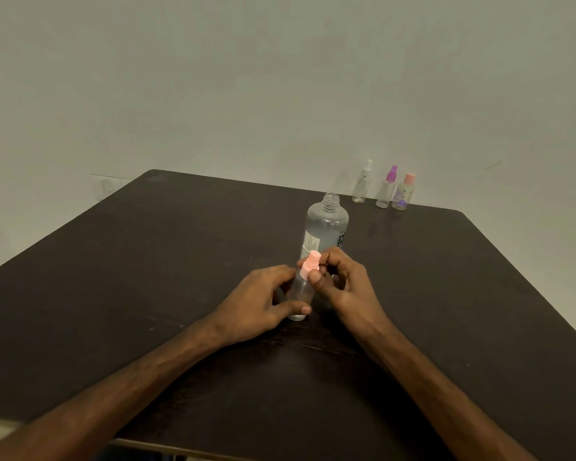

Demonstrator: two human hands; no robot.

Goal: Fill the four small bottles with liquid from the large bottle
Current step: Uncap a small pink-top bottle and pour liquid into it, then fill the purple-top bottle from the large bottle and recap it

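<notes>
A small clear bottle (302, 291) with a pink spray cap (310, 263) stands on the dark table (147, 261) near the middle. My left hand (263, 304) grips its body, thumb near the base. My right hand (341, 284) pinches the pink cap with thumb and fingers. Right behind them stands the large clear bottle (327, 224), uncapped, holding clear liquid. At the table's far edge stand three small bottles: one with a white cap (362, 183), one with a purple cap (387, 188), one with a pink cap (403, 193).
A plain pale wall (246, 78) rises behind the table. The table's far right corner (459, 212) lies just past the three small bottles. Its near edge (180, 449) runs below my forearms.
</notes>
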